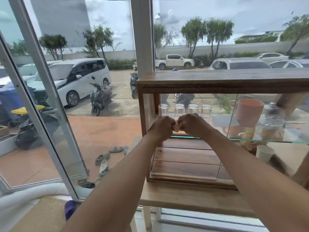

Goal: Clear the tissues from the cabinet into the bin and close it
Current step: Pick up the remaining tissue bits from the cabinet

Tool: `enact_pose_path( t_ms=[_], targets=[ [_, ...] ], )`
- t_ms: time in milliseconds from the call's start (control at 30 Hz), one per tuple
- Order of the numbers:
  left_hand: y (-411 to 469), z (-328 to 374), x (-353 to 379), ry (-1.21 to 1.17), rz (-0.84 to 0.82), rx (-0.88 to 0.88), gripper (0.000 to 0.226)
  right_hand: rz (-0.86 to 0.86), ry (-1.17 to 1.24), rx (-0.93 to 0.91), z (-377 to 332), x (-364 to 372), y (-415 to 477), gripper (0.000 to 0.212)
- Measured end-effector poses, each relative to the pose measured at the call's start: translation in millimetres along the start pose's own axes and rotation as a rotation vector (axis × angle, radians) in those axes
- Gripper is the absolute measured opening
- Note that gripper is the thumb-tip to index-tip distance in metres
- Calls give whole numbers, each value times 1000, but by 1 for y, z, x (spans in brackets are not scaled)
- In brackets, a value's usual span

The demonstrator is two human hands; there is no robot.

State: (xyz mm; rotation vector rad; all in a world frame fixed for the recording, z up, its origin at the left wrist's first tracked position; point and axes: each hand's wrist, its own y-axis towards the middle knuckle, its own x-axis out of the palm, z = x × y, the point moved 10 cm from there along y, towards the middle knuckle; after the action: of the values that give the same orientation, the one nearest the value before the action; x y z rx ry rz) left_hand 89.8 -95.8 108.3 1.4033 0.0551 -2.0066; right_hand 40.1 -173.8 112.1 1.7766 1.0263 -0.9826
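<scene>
A wooden cabinet (222,81) with glass walls stands on a light wooden table (192,198) by the window. Both my arms reach into its open left part, above the glass shelf (267,140). My left hand (161,126) and my right hand (192,123) are closed and pressed together around a small white tissue wad (176,128) that peeks out between them. A small pale scrap (160,150) lies on the cabinet's wooden floor. No bin is in view.
Several upturned drinking glasses (184,110) stand on the shelf just behind my hands. A pink mug (249,113), a glass jar (270,129) and a white cup (264,153) sit to the right. An open glass door (50,114) is at left.
</scene>
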Motion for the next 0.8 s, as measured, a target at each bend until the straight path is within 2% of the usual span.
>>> enact_pose_path(
  t_ms=[167, 267, 367, 567, 800],
  targets=[
    [-22, 10, -13, 5, 80, 36, 20, 14, -18, -8, -22, -6, -16, 19],
    [-43, 13, -24, 39, 152, 32, 21, -44, -21, 8, -32, -1, -22, 16],
    [-64, 8, -33, 35, 183, 14, 21, -49, -90, -48, -55, 1, -30, 20],
    [-118, -20, -64, -20, 299, 8, 15, -42, 97, -124, -114, 9, -46, 18],
    [-190, -103, -103, -11, 404, -167, 12, -145, 268, -188, -188, 76, -43, 5]
  ],
)
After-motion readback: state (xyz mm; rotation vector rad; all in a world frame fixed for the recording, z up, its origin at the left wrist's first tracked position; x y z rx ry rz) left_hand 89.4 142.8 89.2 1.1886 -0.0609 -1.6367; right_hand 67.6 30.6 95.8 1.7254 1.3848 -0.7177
